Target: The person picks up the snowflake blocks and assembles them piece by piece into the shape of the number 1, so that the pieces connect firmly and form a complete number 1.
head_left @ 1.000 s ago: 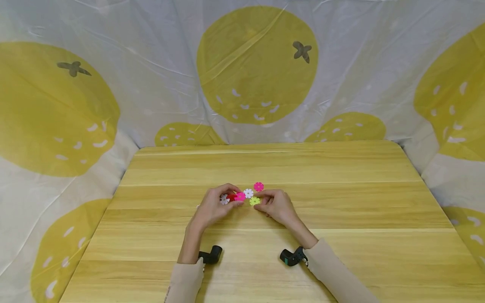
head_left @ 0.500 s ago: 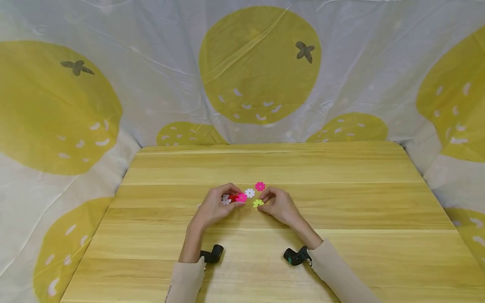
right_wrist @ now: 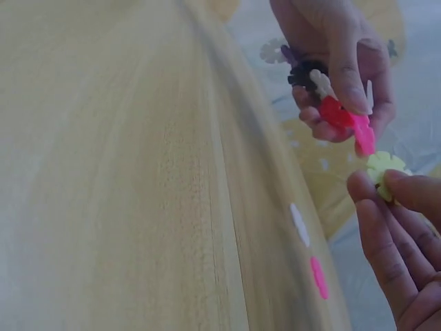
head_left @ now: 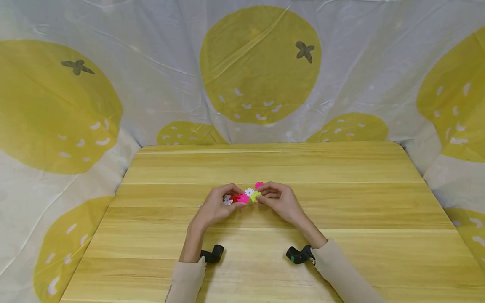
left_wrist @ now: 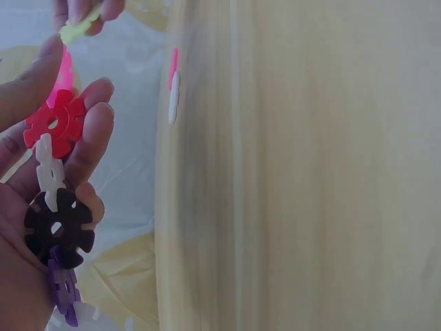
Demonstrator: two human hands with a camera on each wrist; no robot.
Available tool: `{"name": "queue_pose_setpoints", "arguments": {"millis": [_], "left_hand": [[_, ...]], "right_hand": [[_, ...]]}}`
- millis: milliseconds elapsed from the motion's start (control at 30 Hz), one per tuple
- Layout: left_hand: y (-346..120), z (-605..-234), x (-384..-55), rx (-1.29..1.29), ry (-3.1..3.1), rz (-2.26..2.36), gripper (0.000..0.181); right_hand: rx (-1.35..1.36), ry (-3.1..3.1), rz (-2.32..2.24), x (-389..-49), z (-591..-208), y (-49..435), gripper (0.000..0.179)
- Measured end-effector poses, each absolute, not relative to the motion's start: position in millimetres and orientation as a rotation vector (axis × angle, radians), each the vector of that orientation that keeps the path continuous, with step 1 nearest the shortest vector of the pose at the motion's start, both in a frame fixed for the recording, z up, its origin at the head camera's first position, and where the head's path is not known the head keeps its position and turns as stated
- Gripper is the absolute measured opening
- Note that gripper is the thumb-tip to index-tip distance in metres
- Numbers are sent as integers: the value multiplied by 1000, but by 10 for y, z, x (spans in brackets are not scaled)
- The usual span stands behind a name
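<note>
My left hand (head_left: 216, 209) holds a chain of slotted plastic snowflake discs. In the left wrist view the chain runs from a white disc (left_wrist: 85, 312) through a purple disc (left_wrist: 65, 293), a black disc (left_wrist: 41, 224), another white disc (left_wrist: 48, 172) and a red disc (left_wrist: 67, 127). A pink disc (right_wrist: 363, 132) forms its upper end, beside the thumb. Between thumb and fingers, my right hand (head_left: 284, 205) pinches a yellow-green disc (right_wrist: 380, 165). Its edge lies very close to the pink one; whether they touch I cannot tell.
Just beyond the hands, a loose white disc (head_left: 249, 192) and a loose pink disc (head_left: 259, 184) lie on the wooden table (head_left: 341, 181). Black wrist-camera mounts (head_left: 299, 255) jut inward from both wrists. A fruit-patterned cloth (head_left: 166, 84) hangs around the table.
The yellow-green disc first shifted slightly right and toward me, then away from me and left, close to the chain's pink end, turning in my right hand. The left hand has stayed almost still.
</note>
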State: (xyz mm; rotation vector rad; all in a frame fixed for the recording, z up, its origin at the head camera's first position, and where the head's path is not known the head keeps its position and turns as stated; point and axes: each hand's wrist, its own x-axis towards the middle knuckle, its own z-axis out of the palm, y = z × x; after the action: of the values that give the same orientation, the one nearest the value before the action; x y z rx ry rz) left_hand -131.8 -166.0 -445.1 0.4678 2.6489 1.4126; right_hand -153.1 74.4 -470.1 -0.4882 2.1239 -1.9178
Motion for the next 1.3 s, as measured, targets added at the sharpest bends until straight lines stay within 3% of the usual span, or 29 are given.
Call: {"name": "queue_pose_setpoints", "arguments": {"millis": [1300], "left_hand": [[-1558, -4418, -1304, 471, 2621, 1460, 22]], "right_hand": [[-510, 2166, -2017, -1464, -4676, 690, 12]]}}
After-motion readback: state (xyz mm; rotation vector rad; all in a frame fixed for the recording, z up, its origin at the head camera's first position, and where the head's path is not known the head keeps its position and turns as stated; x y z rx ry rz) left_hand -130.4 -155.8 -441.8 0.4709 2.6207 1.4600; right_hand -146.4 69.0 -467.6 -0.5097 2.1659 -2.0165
